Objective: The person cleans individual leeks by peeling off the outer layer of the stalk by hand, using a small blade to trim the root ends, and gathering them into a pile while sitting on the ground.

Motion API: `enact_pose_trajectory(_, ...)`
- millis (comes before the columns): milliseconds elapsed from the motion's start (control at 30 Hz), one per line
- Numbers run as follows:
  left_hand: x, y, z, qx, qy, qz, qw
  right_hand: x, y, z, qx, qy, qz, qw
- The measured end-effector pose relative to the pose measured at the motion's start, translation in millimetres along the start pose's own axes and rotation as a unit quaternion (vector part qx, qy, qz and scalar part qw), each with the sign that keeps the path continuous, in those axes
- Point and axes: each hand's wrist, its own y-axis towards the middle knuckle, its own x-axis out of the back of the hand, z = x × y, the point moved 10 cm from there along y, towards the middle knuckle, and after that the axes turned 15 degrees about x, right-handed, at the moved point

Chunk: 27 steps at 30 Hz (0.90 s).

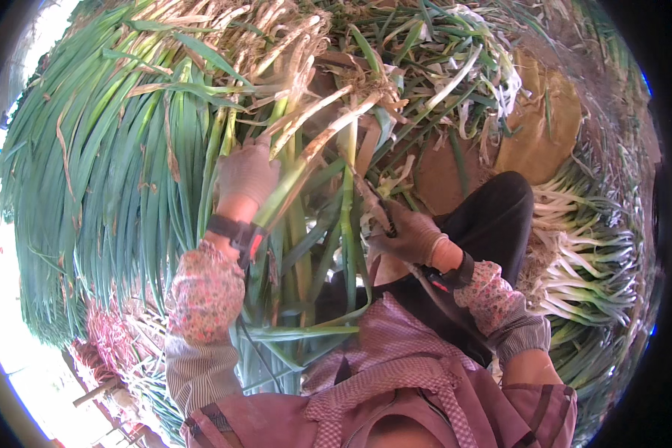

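Observation:
My left hand [249, 171], in a pale knit glove, is on the green stalks at the edge of a large heap of long green onions [140, 162]. Its fingertips are hidden, so whether it grips a stalk cannot be told. A loose green onion [319, 143] with a dirty white base and roots slants past that hand, its leaf end near the wrist. My right hand [406, 232], also gloved, is closed around a thin, dark tool [371, 196], possibly a knife. Beside the tool, another green onion [347, 196] runs down toward my lap.
Peeled leaves and scraps [425, 73] lie in a pile ahead. A tan sheet [540, 120] is at the upper right. Cleaned green onions with white bases [588, 274] are laid beside my right knee [495, 207]. Reddish-stemmed bundles [112, 339] sit at lower left.

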Motion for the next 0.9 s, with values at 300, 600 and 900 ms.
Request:
enact_pose_trajectory(300, 2.6, -1.7, 12.2, -0.026, -0.176, 0.02, 0.984, 70.8, 82.7, 66.6, 0.179, -0.279, -0.154, 0.931)
enact_pose_trajectory(600, 61.7, 52.9, 121.2, 0.148, -0.357, -0.043, 0.921, 17.6, 182.1, 22.8, 0.148, -0.369, -0.046, 0.916)
enact_pose_trajectory(900, -69.0, 102.8, 102.3, 0.179, -0.254, -0.006, 0.95, -17.2, 180.8, 22.2, 0.125, -0.43, -0.002, 0.894)
